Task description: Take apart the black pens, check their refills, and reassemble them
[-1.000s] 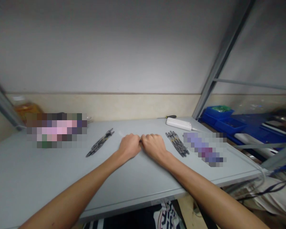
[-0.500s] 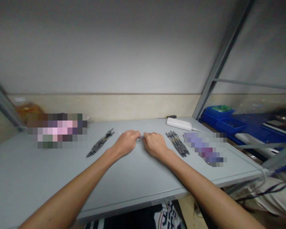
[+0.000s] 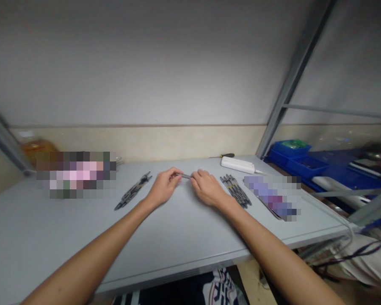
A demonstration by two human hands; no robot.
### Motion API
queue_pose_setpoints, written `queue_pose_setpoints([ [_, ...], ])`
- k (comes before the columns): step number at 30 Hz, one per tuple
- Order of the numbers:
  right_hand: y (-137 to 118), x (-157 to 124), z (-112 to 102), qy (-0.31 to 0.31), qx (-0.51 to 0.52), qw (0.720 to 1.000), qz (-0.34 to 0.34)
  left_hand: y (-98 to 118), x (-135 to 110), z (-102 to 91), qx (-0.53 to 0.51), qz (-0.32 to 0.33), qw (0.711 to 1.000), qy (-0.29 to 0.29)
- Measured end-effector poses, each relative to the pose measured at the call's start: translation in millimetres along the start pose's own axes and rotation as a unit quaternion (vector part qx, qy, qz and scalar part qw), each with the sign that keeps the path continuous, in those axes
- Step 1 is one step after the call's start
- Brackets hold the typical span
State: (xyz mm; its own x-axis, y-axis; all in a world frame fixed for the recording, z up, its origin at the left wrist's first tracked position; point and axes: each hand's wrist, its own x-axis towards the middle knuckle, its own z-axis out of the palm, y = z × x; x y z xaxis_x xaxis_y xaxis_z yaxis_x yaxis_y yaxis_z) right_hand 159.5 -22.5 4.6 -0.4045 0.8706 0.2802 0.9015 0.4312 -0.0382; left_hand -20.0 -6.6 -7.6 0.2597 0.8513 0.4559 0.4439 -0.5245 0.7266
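My left hand (image 3: 163,185) and my right hand (image 3: 206,186) meet over the middle of the grey table (image 3: 82,237). Both pinch the ends of a thin grey pen-like stick (image 3: 186,176) held just above the tabletop. Left of my left hand lies a small group of dark sticks (image 3: 133,191). Right of my right hand lies a bundle of several dark sticks (image 3: 236,190).
A white flat device (image 3: 238,164) and a screwdriver (image 3: 224,156) lie at the back right. Blurred patches sit at the table's left and right. Blue bins (image 3: 292,154) stand beyond a metal post (image 3: 292,80) on the right. A wall closes the back.
My two hands were fists pressed together on the table; they have lifted a little and moved apart, and the thin stick now shows between their fingertips.
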Motion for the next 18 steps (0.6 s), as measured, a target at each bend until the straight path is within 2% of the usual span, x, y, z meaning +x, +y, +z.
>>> queue_pose_setpoints([
  [4,8.7,2.1,-4.3,0.021,0.036,0.999,-0.031,-8.7,3.3,0.7,-0.113,-0.083,0.990,-0.013],
  [7,16.0,2.8,-5.0,0.065,0.085,0.993,-0.046,-10.8,3.7,1.8,-0.180,-0.104,0.978,-0.026],
  [9,22.0,3.7,-5.2,0.081,0.136,0.987,-0.029,-9.6,3.8,0.4,-0.220,-0.114,0.969,-0.010],
  [13,34.7,7.1,-7.0,0.053,0.240,0.969,0.033,-6.6,4.6,-6.7,-0.276,-0.144,0.950,0.035],
  [16,40.4,9.8,-8.7,0.026,0.313,0.949,0.040,-6.8,5.2,-11.0,-0.305,-0.162,0.937,0.045],
  [18,42.3,11.7,-8.5,0.024,0.376,0.926,0.036,-7.9,5.7,-11.8,-0.325,-0.166,0.929,0.052],
])
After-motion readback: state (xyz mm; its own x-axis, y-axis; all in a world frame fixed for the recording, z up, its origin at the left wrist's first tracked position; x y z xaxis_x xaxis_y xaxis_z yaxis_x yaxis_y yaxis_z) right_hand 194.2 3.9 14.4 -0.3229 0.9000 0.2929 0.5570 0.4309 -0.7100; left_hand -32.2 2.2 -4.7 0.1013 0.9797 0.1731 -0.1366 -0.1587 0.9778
